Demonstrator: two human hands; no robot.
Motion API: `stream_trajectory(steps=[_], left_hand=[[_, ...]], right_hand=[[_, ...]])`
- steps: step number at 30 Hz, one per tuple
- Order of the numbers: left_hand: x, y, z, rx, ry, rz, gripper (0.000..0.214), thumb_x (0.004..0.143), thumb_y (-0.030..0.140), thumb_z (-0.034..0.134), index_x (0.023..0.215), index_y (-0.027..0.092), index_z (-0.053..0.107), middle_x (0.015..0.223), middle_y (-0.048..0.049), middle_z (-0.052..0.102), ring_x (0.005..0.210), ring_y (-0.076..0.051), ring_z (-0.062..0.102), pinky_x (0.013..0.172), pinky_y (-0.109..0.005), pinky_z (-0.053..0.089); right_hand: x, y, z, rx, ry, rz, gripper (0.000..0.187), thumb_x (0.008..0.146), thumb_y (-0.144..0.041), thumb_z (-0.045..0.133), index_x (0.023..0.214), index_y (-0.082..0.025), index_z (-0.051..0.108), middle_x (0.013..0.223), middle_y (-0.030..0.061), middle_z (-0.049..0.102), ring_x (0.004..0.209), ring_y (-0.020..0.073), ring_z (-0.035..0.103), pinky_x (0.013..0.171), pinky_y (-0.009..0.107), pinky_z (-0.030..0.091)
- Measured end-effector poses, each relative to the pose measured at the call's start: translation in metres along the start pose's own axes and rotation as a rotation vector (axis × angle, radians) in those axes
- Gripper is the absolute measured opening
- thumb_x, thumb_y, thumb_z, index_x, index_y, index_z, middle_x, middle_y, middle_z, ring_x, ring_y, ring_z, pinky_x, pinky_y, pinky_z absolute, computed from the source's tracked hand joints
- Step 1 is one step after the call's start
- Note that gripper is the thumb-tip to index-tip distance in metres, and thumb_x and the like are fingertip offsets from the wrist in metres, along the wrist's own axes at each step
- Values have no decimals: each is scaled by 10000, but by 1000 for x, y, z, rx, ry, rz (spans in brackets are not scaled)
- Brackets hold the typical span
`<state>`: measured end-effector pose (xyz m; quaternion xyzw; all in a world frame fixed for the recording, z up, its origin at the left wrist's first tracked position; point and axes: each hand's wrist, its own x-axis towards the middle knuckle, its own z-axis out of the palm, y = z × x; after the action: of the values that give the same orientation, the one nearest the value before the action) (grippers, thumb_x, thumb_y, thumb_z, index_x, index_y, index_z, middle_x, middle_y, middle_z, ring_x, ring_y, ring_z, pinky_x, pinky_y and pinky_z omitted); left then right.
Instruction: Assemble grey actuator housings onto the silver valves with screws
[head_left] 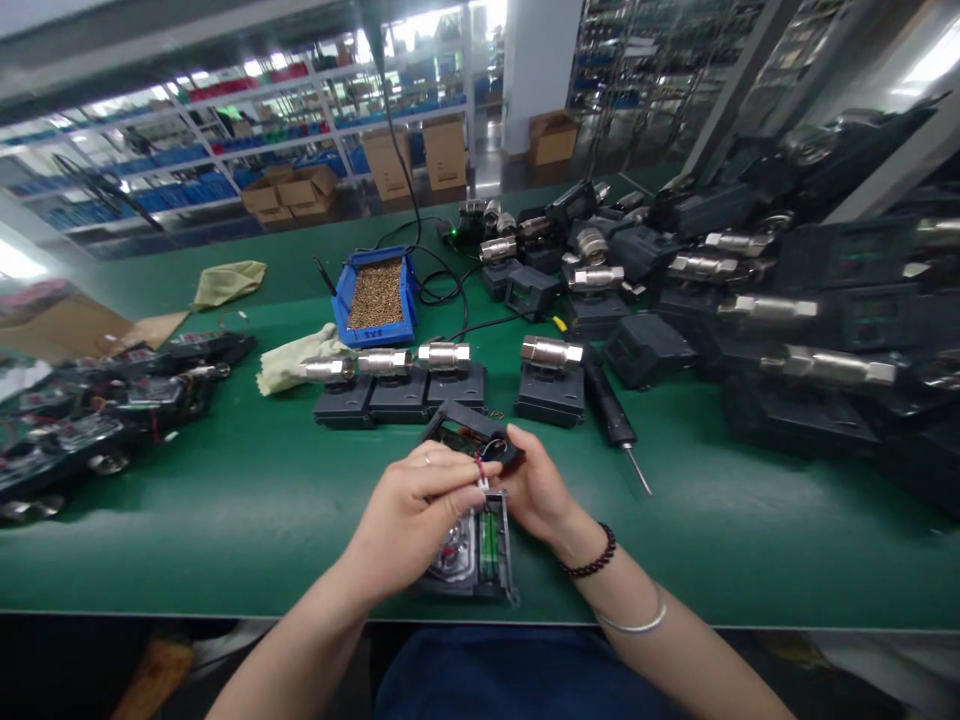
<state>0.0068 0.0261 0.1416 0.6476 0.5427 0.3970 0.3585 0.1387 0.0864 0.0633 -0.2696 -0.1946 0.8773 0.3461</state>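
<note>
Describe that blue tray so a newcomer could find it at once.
Start at the long green table. Look past the row of black units topped with metal cylinders, beside a pale cloth. The blue tray is the only bright box there, filled with fine brown grains.

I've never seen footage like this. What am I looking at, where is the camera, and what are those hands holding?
No robot here: a person works bare-handed, and the one camera sits on their head, looking down at a green bench. The left hand pinches thin wires; the right hand grips the black cover of an opened unit, whose base shows a green board inside. Behind them stand a row of units with silver barrels, a blue tray of brass bits, a pen-shaped tool and a yellow cloth.
</note>
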Motion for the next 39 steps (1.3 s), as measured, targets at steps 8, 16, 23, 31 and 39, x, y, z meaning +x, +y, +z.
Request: stream_trajectory(steps=[8, 16, 23, 31, 39], left_hand=[[-19, -3, 20, 158, 198, -115, 212, 896, 293, 539, 969, 213, 722, 799, -17, 774, 655, -159, 689, 650, -256, 556], [-37, -23, 40, 659, 452, 161, 230, 952, 313, 527, 953, 202, 729, 726, -31, 745, 623, -149, 664, 624, -253, 513], [-34, -17, 51, 698, 511, 72, 242, 946, 401, 537, 853, 190, 611, 599, 25, 672, 552, -142, 649, 559, -228, 473], [-42, -16, 62, 1000, 326, 298, 215, 983, 156, 399, 973, 155, 614, 740, -40, 705, 647, -176, 642, 630, -288, 487], [-47, -16, 74, 1080, 233, 220, 222, 950, 105, 397, 897, 168, 603, 712, -50, 663, 657, -202, 633, 623, -312, 528]], right_hand=[[0, 3, -6, 15, 8, -39, 348, 667, -516, 681, 785, -190, 709, 680, 15, 721, 789, 217, 671, 794, 354, 501], [-2, 4, -1, 23, 3, -45, 325, 644, -497, 694, 793, -208, 717, 718, 14, 740, 921, 259, 676, 892, 404, 484], [-3, 4, 0, 30, 6, -43, 336, 641, -506, 699, 796, -208, 717, 840, 27, 762, 999, 261, 659, 903, 391, 491], [-2, 6, -2, 42, -8, -26, 296, 649, -486, 673, 747, -208, 707, 687, 21, 731, 962, 266, 668, 925, 424, 483], [-4, 6, 0, 48, -8, 8, 275, 649, -484, 663, 701, -215, 671, 744, 36, 740, 1013, 279, 657, 898, 431, 516]])
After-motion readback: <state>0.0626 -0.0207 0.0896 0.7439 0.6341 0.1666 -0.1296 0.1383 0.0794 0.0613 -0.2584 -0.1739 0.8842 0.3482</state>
